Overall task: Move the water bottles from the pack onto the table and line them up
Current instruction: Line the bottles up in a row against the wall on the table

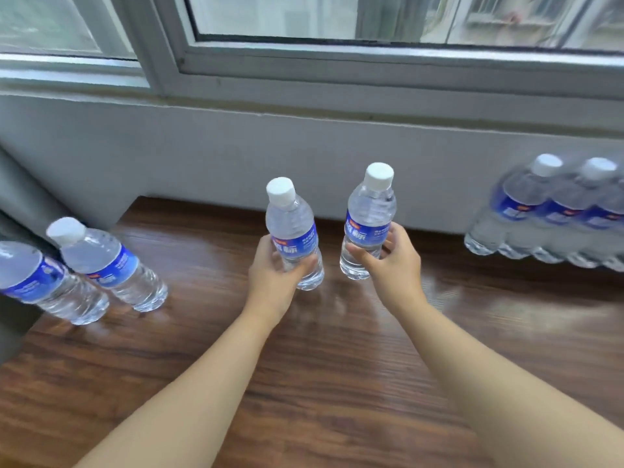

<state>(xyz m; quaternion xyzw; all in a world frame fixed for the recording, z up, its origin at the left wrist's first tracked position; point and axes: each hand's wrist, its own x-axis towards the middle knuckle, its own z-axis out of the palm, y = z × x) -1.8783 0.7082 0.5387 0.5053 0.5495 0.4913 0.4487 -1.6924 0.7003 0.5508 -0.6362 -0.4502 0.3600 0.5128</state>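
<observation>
A: We note the left hand [273, 268] gripping one clear blue-labelled plastic bottle [293, 231], the right hand [388, 261] another [368, 224], both upright.

B: We find the standing row [111, 265] far left, nearer the left hand; the wrapped pack [547, 214] right.

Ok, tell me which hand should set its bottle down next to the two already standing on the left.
Left. The left hand and its bottle are nearer the standing pair; the right hand holds its bottle farther away.
</observation>
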